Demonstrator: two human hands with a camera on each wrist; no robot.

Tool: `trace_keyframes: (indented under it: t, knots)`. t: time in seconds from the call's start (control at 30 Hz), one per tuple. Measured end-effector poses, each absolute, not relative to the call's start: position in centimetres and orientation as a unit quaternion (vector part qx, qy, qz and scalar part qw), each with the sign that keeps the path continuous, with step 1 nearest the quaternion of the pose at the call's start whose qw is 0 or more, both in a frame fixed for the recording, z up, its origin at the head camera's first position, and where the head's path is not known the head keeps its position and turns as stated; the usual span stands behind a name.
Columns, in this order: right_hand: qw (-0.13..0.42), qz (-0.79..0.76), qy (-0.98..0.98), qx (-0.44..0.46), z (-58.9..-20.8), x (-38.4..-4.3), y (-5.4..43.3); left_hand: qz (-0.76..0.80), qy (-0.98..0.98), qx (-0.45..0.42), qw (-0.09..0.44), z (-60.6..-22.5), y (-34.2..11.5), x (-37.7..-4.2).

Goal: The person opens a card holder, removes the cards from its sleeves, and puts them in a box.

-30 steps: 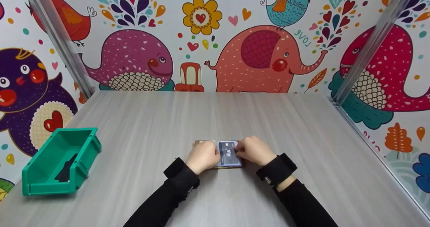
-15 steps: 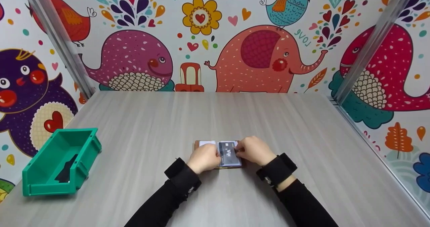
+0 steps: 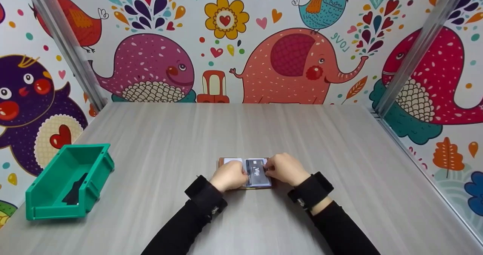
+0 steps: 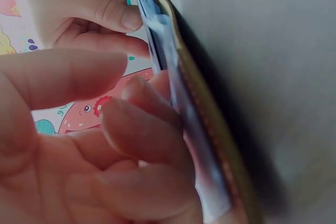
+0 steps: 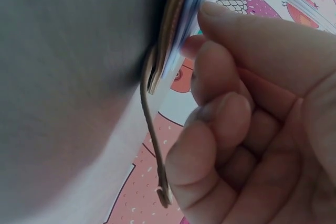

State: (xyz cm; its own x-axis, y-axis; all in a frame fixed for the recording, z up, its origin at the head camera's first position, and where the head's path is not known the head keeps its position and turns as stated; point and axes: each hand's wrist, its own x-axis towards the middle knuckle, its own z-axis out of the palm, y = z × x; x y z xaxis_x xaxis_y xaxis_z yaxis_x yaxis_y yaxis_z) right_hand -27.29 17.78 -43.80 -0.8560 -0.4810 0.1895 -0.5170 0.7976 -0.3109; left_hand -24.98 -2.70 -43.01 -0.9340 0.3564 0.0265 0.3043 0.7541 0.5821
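Pale wood-grain tabletop [image 3: 241, 130] stretches before you, with a cartoon-printed wall [image 3: 256, 51] behind it. One brown card holder [image 4: 216, 124] is spread open at the near middle of the tabletop, between your two hands, and its right half shows you one dark Vip card [image 3: 257, 174]. Your right hand [image 3: 288, 168] pinches the right edge of that card between thumb and forefinger, the other fingers curled in. Your left hand [image 3: 229, 175] lies over the left half, fingers bent against the clear pages; you cannot tell whether they grasp a page or merely touch it. One narrow brown strap [image 5: 152, 135] reaches out from the holder's cover, near your right hand's curled fingers. You wear two black wrist bands [image 3: 312, 189] and two black sleeves [image 3: 173, 228]. Well off to your left stands one green bin [image 3: 56, 212], and in it lies what looks like one dark item [image 3: 74, 191], too vague to name. Farther out you find two metal posts [image 3: 64, 47], and, printed on the wall facing you, one coral elephant [image 3: 264, 77], one purple whale [image 3: 154, 59] and one blue bird [image 3: 322, 8].
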Motion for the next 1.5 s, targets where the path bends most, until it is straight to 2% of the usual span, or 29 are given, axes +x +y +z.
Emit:
trace_keyframes:
  t: [0.5,0.83,1.5]
  knots:
    - [0.040,0.181,-0.949,0.256,-43.74,-27.16,17.66,0.313,0.932,0.174,0.058,-43.34,-2.76,-25.16]
    - [0.062,0.169,-0.943,0.282,-43.76,-27.18,17.75,0.310,0.933,0.172,0.056,-43.51,-2.70,-25.38]
    - [0.058,0.172,-0.941,0.286,-43.78,-27.27,17.57,0.319,0.932,0.160,0.067,-43.44,-2.81,-25.47]
